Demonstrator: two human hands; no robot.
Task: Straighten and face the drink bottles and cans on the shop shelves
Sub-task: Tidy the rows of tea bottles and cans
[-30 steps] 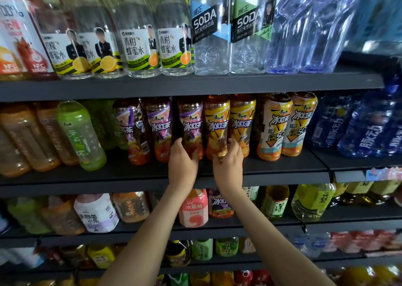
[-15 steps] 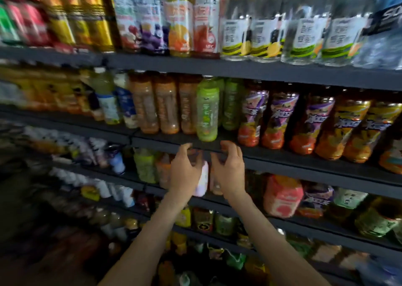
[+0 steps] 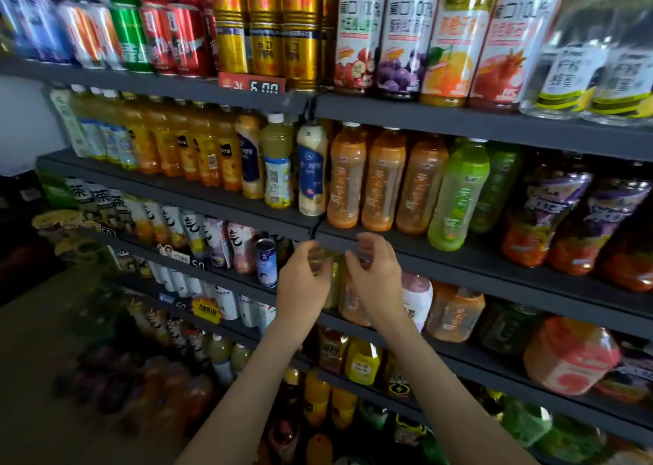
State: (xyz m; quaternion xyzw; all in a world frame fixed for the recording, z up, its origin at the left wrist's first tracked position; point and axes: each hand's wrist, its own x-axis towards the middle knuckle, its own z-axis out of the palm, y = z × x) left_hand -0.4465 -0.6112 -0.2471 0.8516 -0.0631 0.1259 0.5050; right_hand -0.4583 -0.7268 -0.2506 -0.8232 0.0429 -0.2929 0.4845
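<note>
Two hands, left (image 3: 304, 284) and right (image 3: 376, 280), are raised side by side before the shelf edge (image 3: 459, 263), fingers loosely curled and gripping nothing. Three orange bottles (image 3: 383, 178) stand on the shelf just above the hands, with a green bottle (image 3: 457, 196) beside them to the right. A blue can (image 3: 265, 263) stands left of the hands.

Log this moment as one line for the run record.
left hand: loosely curled, holding nothing | right hand: same | nearest: orange plastic bottles standing on dark grey metal shelf just above hands
</note>
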